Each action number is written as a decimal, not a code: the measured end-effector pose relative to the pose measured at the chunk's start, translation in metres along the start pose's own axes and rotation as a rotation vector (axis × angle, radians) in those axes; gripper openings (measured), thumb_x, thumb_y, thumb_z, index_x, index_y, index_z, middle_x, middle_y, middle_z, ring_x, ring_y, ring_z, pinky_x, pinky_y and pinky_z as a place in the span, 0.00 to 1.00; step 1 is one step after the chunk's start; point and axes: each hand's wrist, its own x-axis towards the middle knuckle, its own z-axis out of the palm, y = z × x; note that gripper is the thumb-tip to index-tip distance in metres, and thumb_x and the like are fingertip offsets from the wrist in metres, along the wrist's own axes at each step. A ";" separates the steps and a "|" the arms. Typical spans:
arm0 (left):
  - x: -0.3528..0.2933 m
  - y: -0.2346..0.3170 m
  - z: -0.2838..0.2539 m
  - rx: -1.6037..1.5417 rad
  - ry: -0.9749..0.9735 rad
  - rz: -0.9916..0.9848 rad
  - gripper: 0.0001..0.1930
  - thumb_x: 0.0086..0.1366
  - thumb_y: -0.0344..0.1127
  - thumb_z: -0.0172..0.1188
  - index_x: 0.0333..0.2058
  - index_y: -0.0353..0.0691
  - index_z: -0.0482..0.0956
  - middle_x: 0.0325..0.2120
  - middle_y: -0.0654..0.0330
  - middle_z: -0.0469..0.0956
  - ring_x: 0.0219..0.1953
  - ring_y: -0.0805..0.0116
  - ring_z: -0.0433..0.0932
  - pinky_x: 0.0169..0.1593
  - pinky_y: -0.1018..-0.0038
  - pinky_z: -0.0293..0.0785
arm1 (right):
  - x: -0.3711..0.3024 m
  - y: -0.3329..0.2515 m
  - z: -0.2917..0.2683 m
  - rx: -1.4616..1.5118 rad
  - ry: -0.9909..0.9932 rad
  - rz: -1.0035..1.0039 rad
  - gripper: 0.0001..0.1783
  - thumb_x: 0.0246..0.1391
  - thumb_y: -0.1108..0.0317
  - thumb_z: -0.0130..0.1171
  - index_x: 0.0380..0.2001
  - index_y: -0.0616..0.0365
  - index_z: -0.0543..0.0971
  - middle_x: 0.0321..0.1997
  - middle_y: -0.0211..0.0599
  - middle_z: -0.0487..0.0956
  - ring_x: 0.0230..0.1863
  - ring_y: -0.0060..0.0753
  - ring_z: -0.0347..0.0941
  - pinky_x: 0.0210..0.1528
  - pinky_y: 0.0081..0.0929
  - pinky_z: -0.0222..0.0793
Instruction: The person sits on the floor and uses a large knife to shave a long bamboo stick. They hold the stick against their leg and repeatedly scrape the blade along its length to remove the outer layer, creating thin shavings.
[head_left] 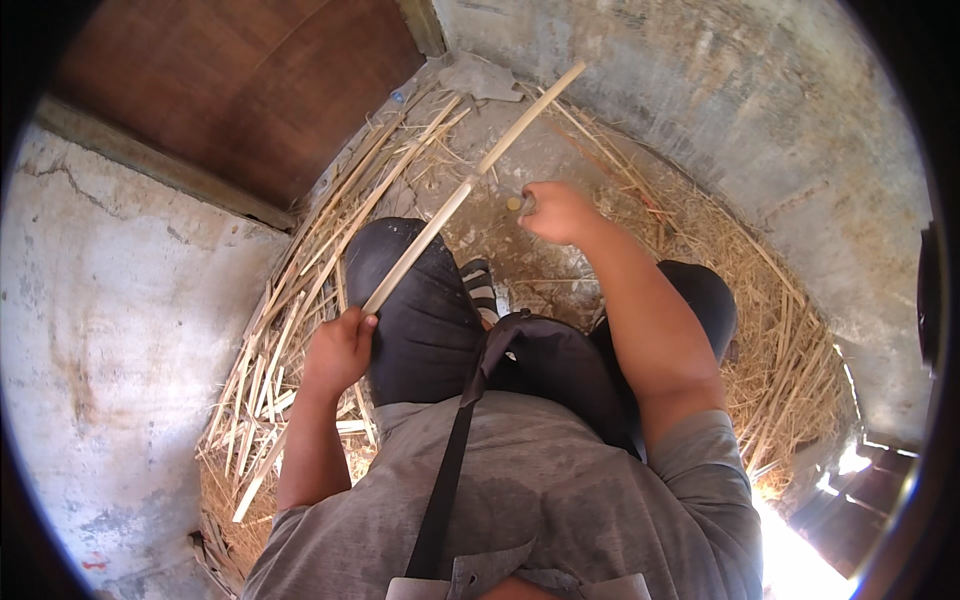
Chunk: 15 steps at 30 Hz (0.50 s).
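Note:
A long, pale bamboo strip [425, 238] slants over my left thigh and up towards the far wall. Closed around its near end is my left hand [340, 345], beside my left knee. My right hand [555, 212] is clenched on what looks like a knife [515, 203]. Only its round, yellowish handle end and a thin grey part pointing at the strip show clearly. The fist itself stays a little right of the strip, near a node midway along it. Whether the blade touches the strip I cannot tell.
Many split bamboo strips [262, 365] lie along the left wall. Shavings and thin slivers [765, 370] are heaped on the right. A brown wooden panel [240, 90] stands at the far left, and a stained plaster wall [720, 110] curves round the far right.

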 end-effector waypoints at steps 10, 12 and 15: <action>0.004 0.000 -0.005 0.007 -0.028 0.026 0.15 0.72 0.42 0.57 0.31 0.36 0.75 0.22 0.40 0.78 0.29 0.36 0.79 0.34 0.49 0.73 | 0.007 -0.012 0.010 -0.057 -0.120 -0.109 0.29 0.50 0.59 0.66 0.54 0.62 0.80 0.54 0.54 0.81 0.57 0.58 0.76 0.60 0.46 0.72; 0.005 0.003 -0.004 -0.005 -0.024 0.014 0.15 0.72 0.42 0.57 0.31 0.36 0.75 0.22 0.41 0.78 0.29 0.36 0.79 0.34 0.49 0.73 | 0.011 0.016 0.012 0.019 0.016 -0.008 0.29 0.50 0.59 0.66 0.54 0.63 0.80 0.54 0.55 0.81 0.57 0.58 0.76 0.60 0.45 0.72; 0.006 0.004 -0.007 0.005 -0.045 0.008 0.15 0.72 0.42 0.57 0.31 0.36 0.75 0.22 0.41 0.78 0.29 0.36 0.79 0.34 0.49 0.73 | 0.009 0.025 0.009 0.071 0.115 0.106 0.30 0.50 0.59 0.65 0.54 0.64 0.79 0.54 0.57 0.80 0.58 0.58 0.76 0.60 0.45 0.72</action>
